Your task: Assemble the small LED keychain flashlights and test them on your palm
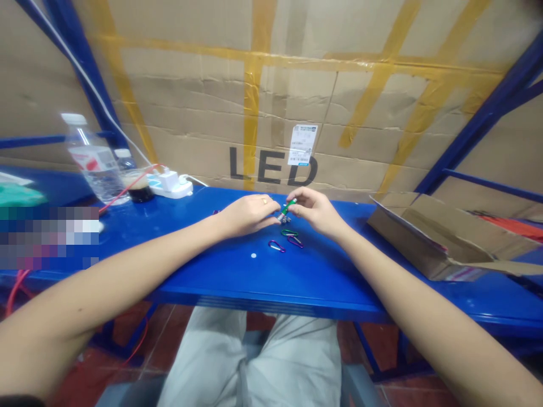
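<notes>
My right hand (316, 212) pinches a slim green and silver piece (288, 208) between thumb and fingers. It is held tilted just above the table; its exact kind is too small to tell. My left hand (254, 215), with a ring on one finger, closes its fingertips around the lower silver end. Small silvery bits (287, 220) lie right under the fingers. Closer to me on the blue table (237, 277) rest a green carabiner (289, 232), a purple carabiner (295, 242) and another purple carabiner (276, 246).
A small white disc (253, 255) lies near the front. At left stand a clear water bottle (95, 164), a dark-liquid bottle (138, 186) and a white power strip (173, 186) with cables. An open cardboard box (428, 232) sits at right. Taped cardboard (190, 113) walls the back.
</notes>
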`<state>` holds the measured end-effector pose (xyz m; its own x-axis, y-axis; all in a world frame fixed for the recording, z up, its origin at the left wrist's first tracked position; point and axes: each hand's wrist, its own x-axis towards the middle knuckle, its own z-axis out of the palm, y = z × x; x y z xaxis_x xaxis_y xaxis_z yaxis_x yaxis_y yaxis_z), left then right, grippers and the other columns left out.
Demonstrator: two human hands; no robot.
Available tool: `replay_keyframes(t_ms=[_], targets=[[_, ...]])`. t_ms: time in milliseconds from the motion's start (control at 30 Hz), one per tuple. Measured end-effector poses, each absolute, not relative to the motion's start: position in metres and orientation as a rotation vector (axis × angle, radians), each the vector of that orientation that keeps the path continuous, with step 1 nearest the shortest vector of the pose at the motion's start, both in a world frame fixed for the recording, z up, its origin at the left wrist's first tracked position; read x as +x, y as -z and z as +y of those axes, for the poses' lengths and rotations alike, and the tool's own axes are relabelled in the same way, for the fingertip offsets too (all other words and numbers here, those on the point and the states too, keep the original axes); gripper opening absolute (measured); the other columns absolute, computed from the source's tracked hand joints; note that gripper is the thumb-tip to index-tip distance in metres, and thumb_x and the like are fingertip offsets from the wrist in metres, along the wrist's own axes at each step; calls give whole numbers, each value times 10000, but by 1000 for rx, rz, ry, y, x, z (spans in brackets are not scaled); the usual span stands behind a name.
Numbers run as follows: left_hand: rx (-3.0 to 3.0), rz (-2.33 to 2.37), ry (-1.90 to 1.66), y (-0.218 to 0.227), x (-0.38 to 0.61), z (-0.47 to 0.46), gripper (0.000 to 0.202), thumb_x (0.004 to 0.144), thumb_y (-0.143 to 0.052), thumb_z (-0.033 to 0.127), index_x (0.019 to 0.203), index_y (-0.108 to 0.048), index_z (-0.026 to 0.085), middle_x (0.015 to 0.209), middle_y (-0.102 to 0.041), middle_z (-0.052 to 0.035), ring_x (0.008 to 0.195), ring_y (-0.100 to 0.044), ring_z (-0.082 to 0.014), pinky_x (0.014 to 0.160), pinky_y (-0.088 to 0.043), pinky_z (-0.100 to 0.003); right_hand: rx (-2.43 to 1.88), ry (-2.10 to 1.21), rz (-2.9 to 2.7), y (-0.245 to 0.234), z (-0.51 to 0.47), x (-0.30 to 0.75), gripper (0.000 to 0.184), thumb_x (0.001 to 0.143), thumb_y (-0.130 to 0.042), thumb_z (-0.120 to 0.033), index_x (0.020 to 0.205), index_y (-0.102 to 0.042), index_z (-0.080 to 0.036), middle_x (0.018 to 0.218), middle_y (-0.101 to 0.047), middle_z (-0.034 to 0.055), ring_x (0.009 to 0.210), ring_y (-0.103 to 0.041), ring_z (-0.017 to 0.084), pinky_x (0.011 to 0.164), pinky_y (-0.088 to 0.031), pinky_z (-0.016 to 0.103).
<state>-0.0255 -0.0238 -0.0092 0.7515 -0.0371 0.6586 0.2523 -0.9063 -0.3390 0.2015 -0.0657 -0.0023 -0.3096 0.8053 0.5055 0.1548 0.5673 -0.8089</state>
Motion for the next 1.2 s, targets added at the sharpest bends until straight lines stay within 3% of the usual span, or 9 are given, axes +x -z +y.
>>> replay_keyframes(t_ms=[200, 433, 1200], targets=[[-2412, -141, 927, 9, -23, -30, 286, 1027, -462, 354, 900, -615, 147, 795, -690, -91, 766, -669, -202, 737, -532, -327, -753, -1076, -1617, 13, -62, 197, 339, 751, -823, -402, 947, -641, -193, 697, -622, -17, 605, -559, 132, 613, -464, 304], [-2516, -124, 1103, 6, -22, -32, 181, 1013, -507, 278, 968, -619, 143, 860, -719, -96, 798, -684, -182, 742, -542, -303, -721, -1328, -1426, 13, -62, 198, 373, 699, -877, -335, 933, -630, -180, 720, -653, 4, 647, -608, 140, 628, -471, 299], [-2633, -172, 1136, 7, -21, -34, 181, 1014, -485, 238, 994, -641, 150, 938, -726, -107, 885, -685, -178, 811, -559, -314, -719, -1478, -1368, 13, -61, 198, 292, 711, -846, -294, 875, -646, -161, 720, -638, 10, 652, -588, 132, 649, -485, 306]])
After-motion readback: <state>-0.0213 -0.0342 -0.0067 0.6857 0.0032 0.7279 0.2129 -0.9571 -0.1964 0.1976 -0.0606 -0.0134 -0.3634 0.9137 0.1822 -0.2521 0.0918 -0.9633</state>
